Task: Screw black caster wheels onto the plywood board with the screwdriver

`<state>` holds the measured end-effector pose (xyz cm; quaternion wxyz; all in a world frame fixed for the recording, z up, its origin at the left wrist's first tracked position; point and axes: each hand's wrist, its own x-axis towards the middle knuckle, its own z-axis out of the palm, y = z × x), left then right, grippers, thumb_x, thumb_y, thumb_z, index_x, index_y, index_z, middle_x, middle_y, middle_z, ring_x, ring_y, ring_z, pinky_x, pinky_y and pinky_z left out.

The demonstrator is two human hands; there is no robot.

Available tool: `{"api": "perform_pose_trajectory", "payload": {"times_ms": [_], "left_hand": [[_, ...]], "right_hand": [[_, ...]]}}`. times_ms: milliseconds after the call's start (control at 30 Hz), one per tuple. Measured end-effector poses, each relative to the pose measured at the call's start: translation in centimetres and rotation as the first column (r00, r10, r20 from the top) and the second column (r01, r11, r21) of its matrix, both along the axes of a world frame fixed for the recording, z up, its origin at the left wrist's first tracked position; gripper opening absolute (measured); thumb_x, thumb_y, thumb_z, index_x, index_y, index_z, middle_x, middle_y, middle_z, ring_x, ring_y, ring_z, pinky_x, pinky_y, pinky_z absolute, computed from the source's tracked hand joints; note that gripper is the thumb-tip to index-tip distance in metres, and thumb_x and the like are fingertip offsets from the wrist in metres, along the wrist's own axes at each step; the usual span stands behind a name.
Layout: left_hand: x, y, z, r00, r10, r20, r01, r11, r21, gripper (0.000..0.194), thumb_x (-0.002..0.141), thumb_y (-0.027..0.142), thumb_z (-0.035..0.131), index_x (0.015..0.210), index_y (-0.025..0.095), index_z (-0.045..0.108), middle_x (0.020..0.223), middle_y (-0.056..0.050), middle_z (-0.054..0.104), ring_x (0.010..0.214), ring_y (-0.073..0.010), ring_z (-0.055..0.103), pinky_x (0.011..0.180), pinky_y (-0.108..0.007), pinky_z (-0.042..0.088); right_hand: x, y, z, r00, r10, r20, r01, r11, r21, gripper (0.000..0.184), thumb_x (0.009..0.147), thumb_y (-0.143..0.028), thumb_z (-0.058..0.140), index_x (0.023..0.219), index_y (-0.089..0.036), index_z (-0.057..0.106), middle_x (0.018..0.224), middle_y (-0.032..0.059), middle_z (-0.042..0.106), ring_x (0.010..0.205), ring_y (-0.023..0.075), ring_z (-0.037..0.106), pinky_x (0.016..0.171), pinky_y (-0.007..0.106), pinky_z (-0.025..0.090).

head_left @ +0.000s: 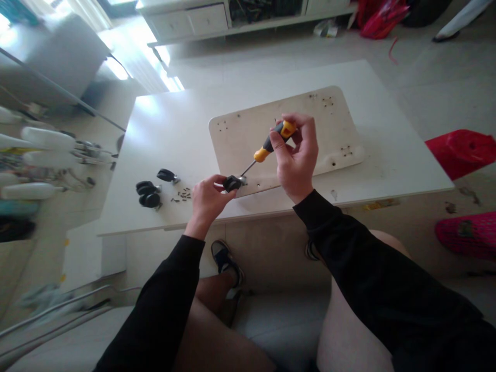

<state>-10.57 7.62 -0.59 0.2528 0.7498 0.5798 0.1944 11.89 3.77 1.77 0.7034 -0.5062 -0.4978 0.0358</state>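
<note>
A pale wooden board [310, 121] with small drilled holes lies flat on a white table [170, 134]. At the board's near left corner my left hand [207, 199] is closed on a black caster wheel [231, 183]. My right hand [296, 152] grips the yellow and black handle of a screwdriver [271, 144]. The screwdriver slants down to the left, and its tip meets the caster's metal plate.
Three more black casters [149, 194] and a scatter of small screws [182, 195] lie on the table to the left. Red plastic items [461, 150] stand on the floor at the right, and white cabinets [201, 20] at the back. My knees are under the table's near edge.
</note>
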Motion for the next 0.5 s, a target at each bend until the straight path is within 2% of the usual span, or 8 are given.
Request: {"api": "perform_pose_trajectory", "payload": {"times_ms": [367,500], "left_hand": [[0.22,-0.23,0.42,0.999,0.036,-0.015,-0.036,0.999,-0.037,0.033,0.072,0.033,0.091,0.102,0.023,0.084,0.076,-0.002,0.079,0.082,-0.0257,0.08,0.091,-0.043,0.06],[-0.4,0.51,0.81,0.999,0.054,0.011,-0.053,0.998,-0.037,0.031,0.071,0.032,0.092,0.1,0.022,0.085,0.074,-0.002,0.078,0.077,-0.0253,0.078,0.089,-0.043,0.06]], "right_hand": [[0.01,0.07,0.06,0.998,-0.048,-0.044,0.049,0.999,0.007,0.033,0.102,-0.055,0.065,0.126,-0.032,0.062,0.122,0.0027,0.068,0.118,0.0175,0.073,0.102,0.039,0.069],[0.38,0.28,0.1,0.993,-0.07,-0.092,0.073,0.997,0.033,0.037,0.1,-0.058,0.067,0.126,-0.032,0.062,0.121,0.0031,0.066,0.118,0.0188,0.073,0.097,0.04,0.071]]}}
